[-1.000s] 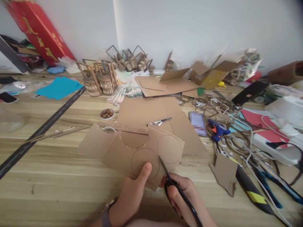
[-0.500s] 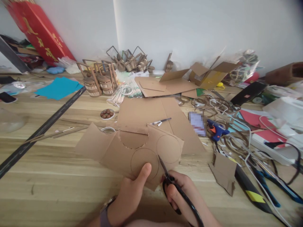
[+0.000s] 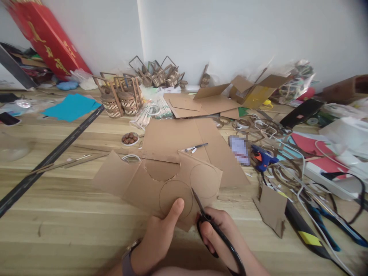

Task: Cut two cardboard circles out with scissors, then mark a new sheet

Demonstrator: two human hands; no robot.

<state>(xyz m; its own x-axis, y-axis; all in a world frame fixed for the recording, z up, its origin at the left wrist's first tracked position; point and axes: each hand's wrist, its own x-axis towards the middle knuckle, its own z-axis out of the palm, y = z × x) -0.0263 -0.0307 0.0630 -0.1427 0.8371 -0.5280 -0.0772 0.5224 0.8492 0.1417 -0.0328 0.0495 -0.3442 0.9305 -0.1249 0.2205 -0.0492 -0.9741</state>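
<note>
Wood-grained counter [image 3: 71, 218] before a pale wall [image 3: 230, 34], a black strip [image 3: 77, 133] crossing at left. Over the near side, the left hand [image 3: 156, 237] pinches a cardboard sheet [image 3: 143, 191]; the right hand [image 3: 227, 226] grips black-handled scissors [image 3: 205, 216] between two drawn circles [image 3: 204, 181].

Two hands [image 3: 161, 234] — one pair of scissors [image 3: 206, 217], two drawn circles [image 3: 204, 181], one watch [image 3: 127, 262] — one glue gun [image 3: 263, 158].

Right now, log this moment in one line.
left hand: holding cardboard; right hand: gripping scissors; blade tip: between drawn circles; glue gun: at right
</note>
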